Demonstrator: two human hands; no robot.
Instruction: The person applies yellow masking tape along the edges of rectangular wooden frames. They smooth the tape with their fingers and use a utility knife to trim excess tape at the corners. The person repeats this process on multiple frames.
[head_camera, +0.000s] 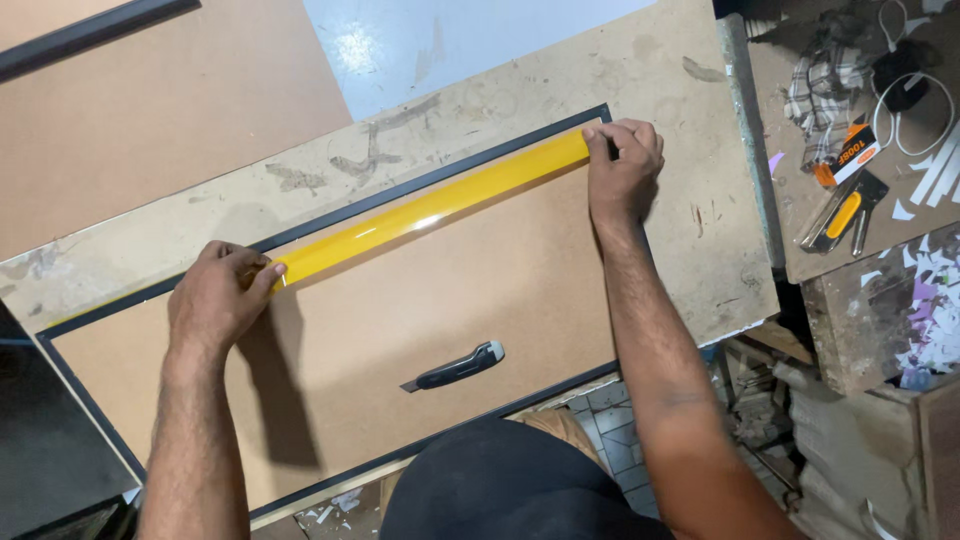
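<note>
Count: one yellow tape strip, one brown backing board in one black frame, one grey-black utility knife. My two hands on it: left hand, right hand. Side worktop: one orange-handled knife, one checked rag, one white cable.

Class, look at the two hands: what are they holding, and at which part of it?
A yellow strip, stretched along the framed board's upper edge: the left hand pinches its left end, the right hand its right end.
</note>
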